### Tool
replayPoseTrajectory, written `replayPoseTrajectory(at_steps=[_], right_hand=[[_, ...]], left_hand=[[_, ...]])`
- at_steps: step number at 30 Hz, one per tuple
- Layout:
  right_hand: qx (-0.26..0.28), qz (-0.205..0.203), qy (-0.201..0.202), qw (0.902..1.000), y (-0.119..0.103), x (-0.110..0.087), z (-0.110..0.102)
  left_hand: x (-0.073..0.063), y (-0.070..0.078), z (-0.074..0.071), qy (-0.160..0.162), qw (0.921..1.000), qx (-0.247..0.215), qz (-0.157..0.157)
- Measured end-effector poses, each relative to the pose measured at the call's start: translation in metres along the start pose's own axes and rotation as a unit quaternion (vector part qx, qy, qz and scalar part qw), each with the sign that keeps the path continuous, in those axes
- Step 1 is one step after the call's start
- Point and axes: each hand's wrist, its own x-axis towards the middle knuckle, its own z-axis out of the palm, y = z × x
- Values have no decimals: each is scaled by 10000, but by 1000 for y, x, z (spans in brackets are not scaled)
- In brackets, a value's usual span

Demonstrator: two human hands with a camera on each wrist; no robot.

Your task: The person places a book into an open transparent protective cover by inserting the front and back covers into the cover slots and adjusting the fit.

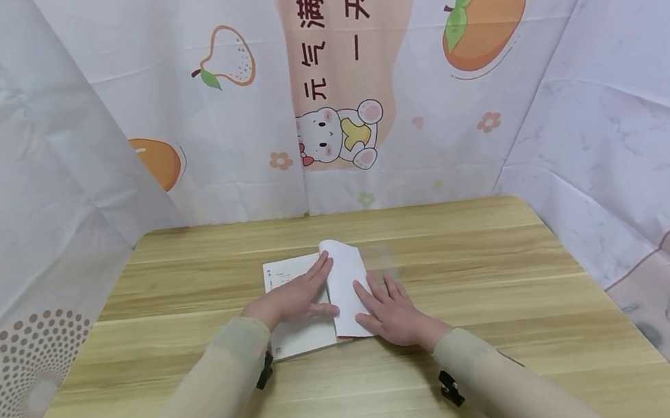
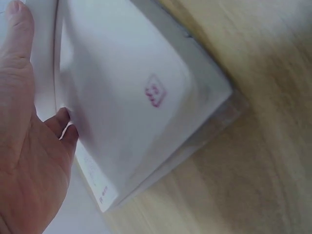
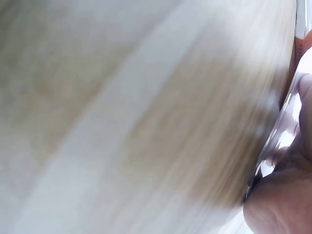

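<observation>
A book (image 1: 303, 340) with printed white pages lies open on the wooden table. Over its right part stands a blank white sheet or cover flap (image 1: 343, 284), curved up at its top edge. My left hand (image 1: 298, 296) lies across the left page, its fingertips at the flap's left edge near the spine. With fingers spread, my right hand (image 1: 392, 313) presses on the flap's right side. Clear plastic film (image 1: 383, 259) sticks out past the flap to the right. In the left wrist view, a small red stamp-like mark (image 2: 156, 91) shows on the page.
The wooden table (image 1: 471, 255) has light and dark grain and rounded far corners. Printed cloth (image 1: 412, 124) with fruit drawings and writing hangs behind it, and more cloth hangs at both sides. Black straps (image 1: 451, 389) sit at both sleeves.
</observation>
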Motion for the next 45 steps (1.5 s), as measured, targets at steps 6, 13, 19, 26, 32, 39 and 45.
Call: replayPoseTrajectory(at_steps=[6, 13, 19, 26, 32, 39, 45], right_hand=[[7, -9, 6, 10000, -1, 1, 2], [-67, -23, 29, 10000, -1, 1, 3], [8, -48, 86, 10000, -1, -1, 2], [-6, -71, 167, 9998, 1, -2, 3], [140, -120, 206, 9996, 5, -2, 4], [337, -307, 291, 9985, 10, -4, 0], [664, -338, 155, 9971, 15, -6, -9]], left_hand=[[-1, -4, 3, 58, 9996, -206, -158], [0, -6, 5, 112, 9995, -273, -138], [0, -4, 3, 70, 9995, -246, -187], [1, 3, -1, -97, 9992, -85, -373], [0, 9, -4, -175, 9989, -80, -423], [2, 10, -4, -199, 9988, 8, -442], [3, 11, -4, -229, 9988, 36, -421]])
